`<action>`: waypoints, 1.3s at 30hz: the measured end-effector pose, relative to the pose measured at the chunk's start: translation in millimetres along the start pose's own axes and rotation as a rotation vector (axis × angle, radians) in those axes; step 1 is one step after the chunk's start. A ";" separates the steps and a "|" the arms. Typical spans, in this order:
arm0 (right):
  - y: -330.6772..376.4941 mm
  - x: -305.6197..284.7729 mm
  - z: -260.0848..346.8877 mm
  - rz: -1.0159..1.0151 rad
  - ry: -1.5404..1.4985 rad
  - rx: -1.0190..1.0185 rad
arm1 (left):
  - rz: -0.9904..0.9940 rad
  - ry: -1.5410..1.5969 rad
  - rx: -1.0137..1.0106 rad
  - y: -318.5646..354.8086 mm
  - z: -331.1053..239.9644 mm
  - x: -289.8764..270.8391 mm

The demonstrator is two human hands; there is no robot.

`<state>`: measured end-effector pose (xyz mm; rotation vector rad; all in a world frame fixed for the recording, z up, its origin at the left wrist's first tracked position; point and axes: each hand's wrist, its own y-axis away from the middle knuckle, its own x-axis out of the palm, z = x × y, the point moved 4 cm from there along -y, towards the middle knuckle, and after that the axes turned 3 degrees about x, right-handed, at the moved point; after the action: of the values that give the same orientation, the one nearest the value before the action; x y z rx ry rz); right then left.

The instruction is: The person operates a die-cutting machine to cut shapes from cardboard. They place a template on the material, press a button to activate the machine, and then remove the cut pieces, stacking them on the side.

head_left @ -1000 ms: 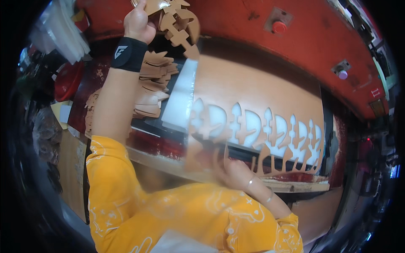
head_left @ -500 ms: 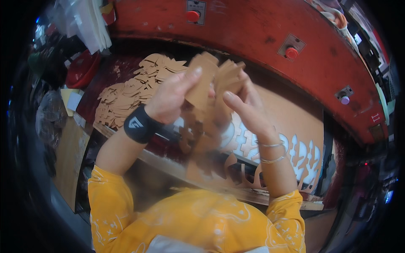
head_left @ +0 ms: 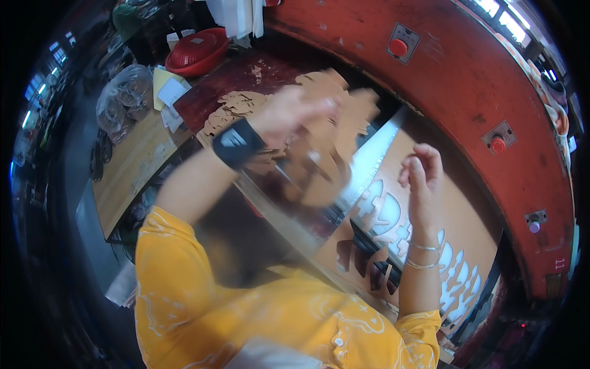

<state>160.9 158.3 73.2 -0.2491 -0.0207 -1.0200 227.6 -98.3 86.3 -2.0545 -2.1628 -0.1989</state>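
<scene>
My left hand [head_left: 298, 117], with a black wrist band, is closed on a bunch of tan cut-out pieces [head_left: 319, 160]. Motion smears both the hand and the bunch, so single shapes are hard to make out. Just behind and left of it lies a heap of similar tan pieces [head_left: 230, 114] on the dark red table. My right hand [head_left: 424, 172] hovers over the tan sheet [head_left: 467, 203], its fingers loosely curled and apart, with nothing visible in them. Cut-out holes in that sheet show a white surface [head_left: 388, 212] beneath.
A red machine beam [head_left: 455, 80] with red buttons [head_left: 398, 48] arches across the back. At the far left stand a red plastic basket [head_left: 200, 52], a clear plastic bag [head_left: 126, 98] and a wooden board [head_left: 138, 169]. Cut sheet scrap [head_left: 344, 243] hangs over the front edge.
Both hands held tan pieces together; now they are apart. The left carries the bunch near the heap, while the right has let go and moved right. The view has turned leftward.
</scene>
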 end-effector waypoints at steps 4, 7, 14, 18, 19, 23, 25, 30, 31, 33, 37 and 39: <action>19.4 -48.3 -1.2 -0.107 0.102 0.052 | -0.204 -0.163 0.399 -18.5 -65.1 -96.0; 39.5 -75.5 2.6 -0.179 0.150 0.051 | -0.335 -0.679 0.654 -26.5 -92.1 -138.4; 133.2 -146.2 4.4 -0.443 0.441 0.194 | 0.039 -1.445 0.192 5.2 57.1 -143.0; 241.0 -235.4 21.8 -0.593 0.711 0.332 | -0.451 -1.334 0.558 50.1 63.7 -130.0; 268.4 -262.5 33.4 -0.588 0.800 0.306 | -0.507 -1.093 0.487 57.7 64.1 -122.6; 391.2 -351.2 55.2 -1.104 1.177 0.569 | -0.529 -0.822 0.085 94.3 93.0 -41.4; 420.5 -362.8 37.2 -1.156 1.136 0.736 | -0.249 -0.572 0.169 74.1 111.6 4.9; 367.3 -358.6 -3.4 -1.062 0.398 0.326 | -0.050 -0.406 -0.164 23.0 154.7 78.8; 351.8 -356.8 0.1 -1.001 0.343 0.331 | -0.020 -0.420 -0.116 15.9 153.5 84.2; 327.9 -353.7 18.1 -1.007 0.867 0.425 | -0.011 -0.379 -0.058 9.8 151.1 89.2; 306.6 -352.8 40.9 -0.971 1.230 0.541 | -0.106 -0.305 -0.029 11.7 157.2 87.1; 304.8 -352.3 47.7 -0.954 1.179 0.599 | -0.174 -0.341 -0.029 9.8 156.9 83.6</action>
<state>237.9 616.2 13.0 1.0272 0.6704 -1.9082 230.4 15.3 -50.7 -2.0394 -2.5515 0.1107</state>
